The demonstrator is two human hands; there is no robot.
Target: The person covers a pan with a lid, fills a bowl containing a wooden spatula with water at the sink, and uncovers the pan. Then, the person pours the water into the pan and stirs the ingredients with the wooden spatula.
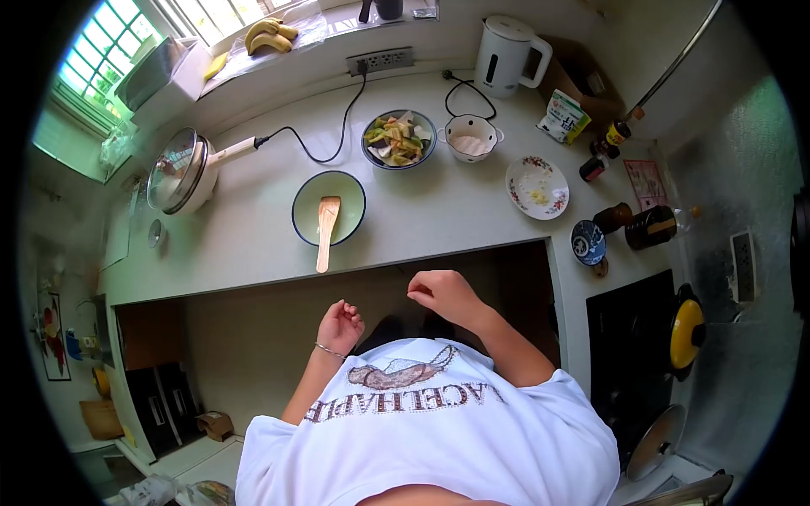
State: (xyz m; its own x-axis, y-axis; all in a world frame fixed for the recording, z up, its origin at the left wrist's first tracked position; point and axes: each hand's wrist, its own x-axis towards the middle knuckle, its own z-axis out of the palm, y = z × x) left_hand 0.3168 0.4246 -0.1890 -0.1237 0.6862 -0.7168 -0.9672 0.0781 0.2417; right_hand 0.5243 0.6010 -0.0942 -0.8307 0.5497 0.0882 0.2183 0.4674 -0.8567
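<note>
My left hand (342,325) hovers before the counter's front edge, palm turned up and fingers loosely curled, with nothing visible in it. To its right my right hand (449,297) shows its back, fingers bent in and thumb alongside; no object shows in its grip. Neither hand touches the counter. Closest to both is a green-lined bowl (305,221) with a wooden spatula (327,228) leaning in it, its handle jutting over the near rim. Behind stands a bowl of cut vegetables (396,139). Beside that is a small white two-handled pot (471,142) with pale contents.
A lidded electric pan (187,179) is plugged in by a cord at left. On the right are a floral plate (537,187) with chopped bits, a white kettle (509,57), bottles (595,164), a blue-patterned bowl (588,242) and a black cooktop (629,337). Bananas (270,36) lie on the sill.
</note>
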